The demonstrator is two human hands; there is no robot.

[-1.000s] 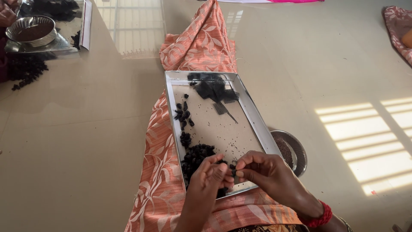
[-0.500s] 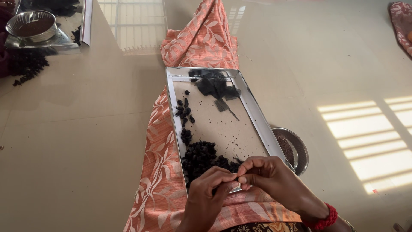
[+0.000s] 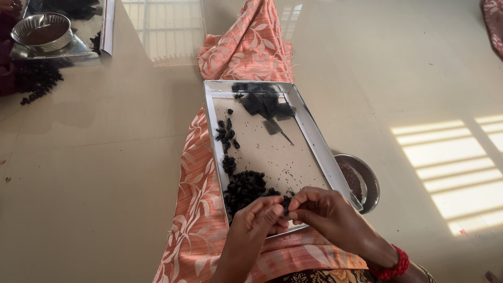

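A rectangular steel tray (image 3: 316, 137) rests on my lap, over orange leaf-patterned cloth (image 3: 246, 47). A heap of small black dried pods (image 3: 244, 187) lies at the tray's near left, and a flat dark pile of emptied pieces (image 3: 264, 101) sits at its far end. Over the tray's near edge, my left hand (image 3: 255, 222) and my right hand (image 3: 327, 214) meet fingertip to fingertip. Both pinch one small black pod (image 3: 285, 204) between them. A red bangle circles my right wrist.
A small round steel bowl (image 3: 362, 181) of brown seeds sits on the floor right of the tray. At far left stand another steel bowl (image 3: 42, 30) on a tray and a loose dark heap (image 3: 35, 79). Sunlight stripes fall on the tiled floor at right.
Both hands have stayed over the tray's near edge, fingers working on the small pod between them. The view has shifted slightly; the tray and bowl have not moved.
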